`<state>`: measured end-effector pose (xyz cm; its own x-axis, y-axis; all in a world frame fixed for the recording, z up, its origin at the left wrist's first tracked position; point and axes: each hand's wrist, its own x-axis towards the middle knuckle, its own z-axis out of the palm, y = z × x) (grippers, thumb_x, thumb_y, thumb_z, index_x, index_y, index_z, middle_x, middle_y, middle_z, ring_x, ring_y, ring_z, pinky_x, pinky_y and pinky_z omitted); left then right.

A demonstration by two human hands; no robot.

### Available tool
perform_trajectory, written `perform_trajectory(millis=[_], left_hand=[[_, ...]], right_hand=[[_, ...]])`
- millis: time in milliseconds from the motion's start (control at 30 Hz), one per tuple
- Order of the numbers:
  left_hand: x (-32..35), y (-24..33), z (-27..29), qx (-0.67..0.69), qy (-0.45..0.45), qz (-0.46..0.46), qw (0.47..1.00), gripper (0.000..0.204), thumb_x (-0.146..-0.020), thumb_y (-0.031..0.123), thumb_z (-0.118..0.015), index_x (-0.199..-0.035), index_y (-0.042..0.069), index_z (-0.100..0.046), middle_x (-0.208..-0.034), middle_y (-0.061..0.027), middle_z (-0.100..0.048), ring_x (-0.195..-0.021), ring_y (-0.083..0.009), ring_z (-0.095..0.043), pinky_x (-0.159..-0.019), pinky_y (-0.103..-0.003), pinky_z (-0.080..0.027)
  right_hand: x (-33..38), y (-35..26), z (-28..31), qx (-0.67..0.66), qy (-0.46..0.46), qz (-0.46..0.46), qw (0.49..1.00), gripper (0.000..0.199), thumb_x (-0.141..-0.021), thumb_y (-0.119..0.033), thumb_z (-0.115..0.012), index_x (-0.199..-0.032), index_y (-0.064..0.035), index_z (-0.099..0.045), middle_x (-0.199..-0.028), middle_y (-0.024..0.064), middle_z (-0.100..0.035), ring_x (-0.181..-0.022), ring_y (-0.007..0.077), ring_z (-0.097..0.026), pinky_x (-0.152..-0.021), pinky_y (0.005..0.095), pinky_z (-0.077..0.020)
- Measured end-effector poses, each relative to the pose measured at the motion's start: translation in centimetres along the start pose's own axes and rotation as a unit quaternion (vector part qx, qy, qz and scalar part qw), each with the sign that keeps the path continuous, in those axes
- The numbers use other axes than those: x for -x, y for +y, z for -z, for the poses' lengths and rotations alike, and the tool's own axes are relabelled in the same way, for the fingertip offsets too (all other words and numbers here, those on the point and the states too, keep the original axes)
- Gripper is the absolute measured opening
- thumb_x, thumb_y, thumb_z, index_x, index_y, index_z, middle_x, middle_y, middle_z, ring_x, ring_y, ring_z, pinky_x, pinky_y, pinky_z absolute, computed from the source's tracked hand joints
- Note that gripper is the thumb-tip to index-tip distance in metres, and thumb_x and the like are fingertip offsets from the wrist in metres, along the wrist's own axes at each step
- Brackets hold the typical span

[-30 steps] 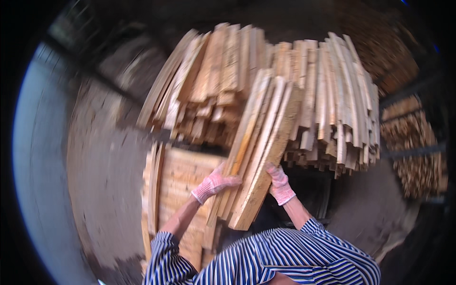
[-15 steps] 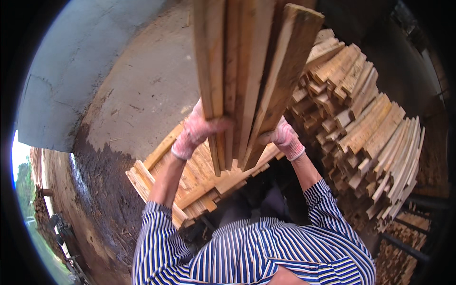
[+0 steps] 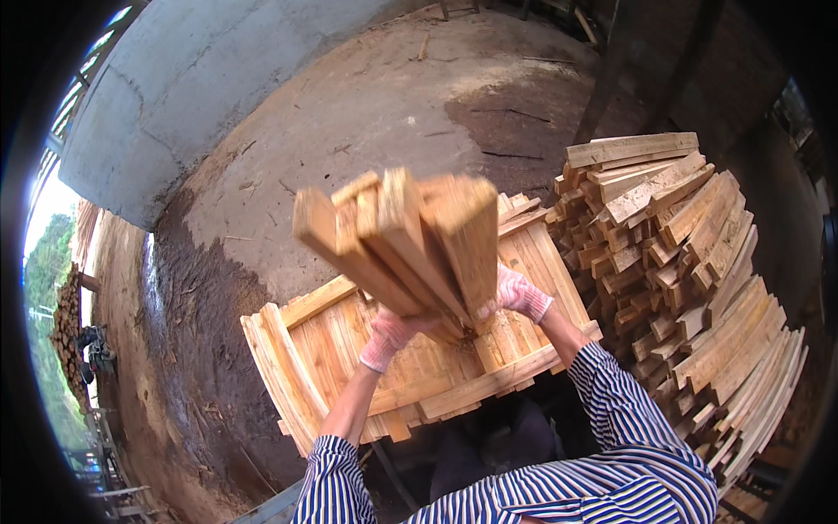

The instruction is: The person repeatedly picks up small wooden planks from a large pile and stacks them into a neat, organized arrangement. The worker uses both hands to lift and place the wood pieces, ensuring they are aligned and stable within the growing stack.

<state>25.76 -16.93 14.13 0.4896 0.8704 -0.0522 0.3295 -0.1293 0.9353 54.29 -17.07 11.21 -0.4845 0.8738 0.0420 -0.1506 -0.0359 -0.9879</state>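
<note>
Bundle of wooden slats [image 3: 410,240], roughly six, blurred, raised end-on above the flat layer of boards [image 3: 419,358]. Left hand [image 3: 390,338] and right hand [image 3: 517,294], both in pink knit gloves, fingers clamped around its lower end. One tall stack of cut slats [image 3: 690,262] right. Beyond, concrete floor [image 3: 367,113].

Diffuse daylight enters from the left. The raised plank bundle [image 3: 406,244] shows motion blur. Fisheye distortion bends edges; the rim is black.
</note>
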Motion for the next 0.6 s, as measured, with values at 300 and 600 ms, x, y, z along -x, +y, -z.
perform_trajectory(millis=[300, 600], left_hand=[[-4.5, 1.9, 1.0, -0.068, -0.046, -0.014, 0.997, 0.026, -0.097, 0.014, -0.059, -0.118, 0.004, -0.07, -0.127, -0.0131, -0.067, -0.122, -0.0247, -0.061, -0.113, -0.041, -0.041], [-2.8, -9.8, -9.4, 0.399, 0.055, 0.353, 0.844, 0.058, -0.087, 0.026, -0.071, -0.137, 0.004, -0.052, -0.131, -0.0108, -0.06, -0.117, -0.0265, -0.057, -0.102, -0.044, -0.048]], right_hand=[[2.0, -6.6, 0.2, -0.256, 0.141, -0.057, 0.955, 0.096, -0.082, -0.022, -0.084, -0.156, -0.0034, -0.025, -0.135, 0.0111, -0.059, -0.121, 0.0168, -0.057, -0.102, 0.0331, -0.0511], [4.1, 5.8, 0.2, 0.257, 0.209, -0.331, 0.884, 0.114, -0.079, -0.069, -0.067, -0.159, -0.005, -0.017, -0.157, 0.0233, -0.034, -0.142, 0.0371, -0.039, -0.116, 0.0434, -0.035]])
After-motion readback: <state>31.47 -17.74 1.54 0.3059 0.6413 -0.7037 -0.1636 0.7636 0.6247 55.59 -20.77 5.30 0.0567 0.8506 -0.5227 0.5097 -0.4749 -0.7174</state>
